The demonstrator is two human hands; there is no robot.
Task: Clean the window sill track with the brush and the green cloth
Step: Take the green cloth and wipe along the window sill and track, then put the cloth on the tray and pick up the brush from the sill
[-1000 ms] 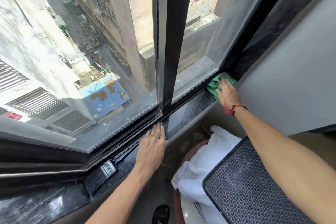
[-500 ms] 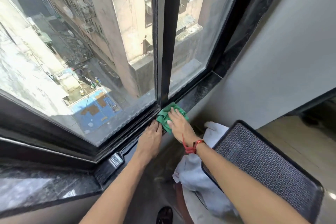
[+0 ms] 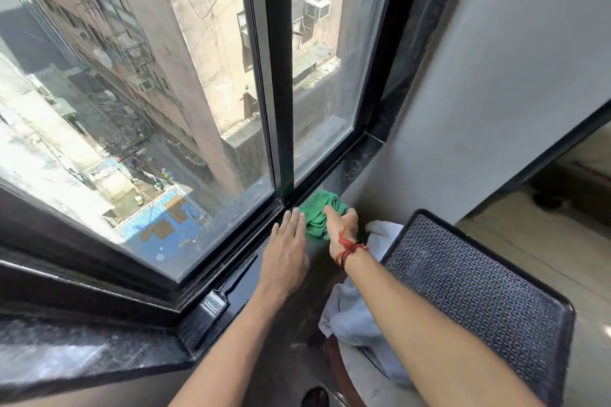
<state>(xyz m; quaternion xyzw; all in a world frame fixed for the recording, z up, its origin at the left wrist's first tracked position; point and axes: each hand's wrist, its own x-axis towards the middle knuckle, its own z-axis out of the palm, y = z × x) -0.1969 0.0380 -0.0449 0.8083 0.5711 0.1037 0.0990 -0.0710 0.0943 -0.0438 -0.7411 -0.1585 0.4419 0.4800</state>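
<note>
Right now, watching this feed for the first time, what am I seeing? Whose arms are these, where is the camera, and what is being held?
There is no machine here. A person wears a camera on the head, so the single view looks down along both arms at a window. The right hand, with a red thread at the wrist, presses a green cloth onto the dark sill beside the track. The left hand lies flat and open on the sill next to it, holding nothing. A brush lies on the sill further left, untouched. Below the sill are a white cloth and a patterned mat.
</note>
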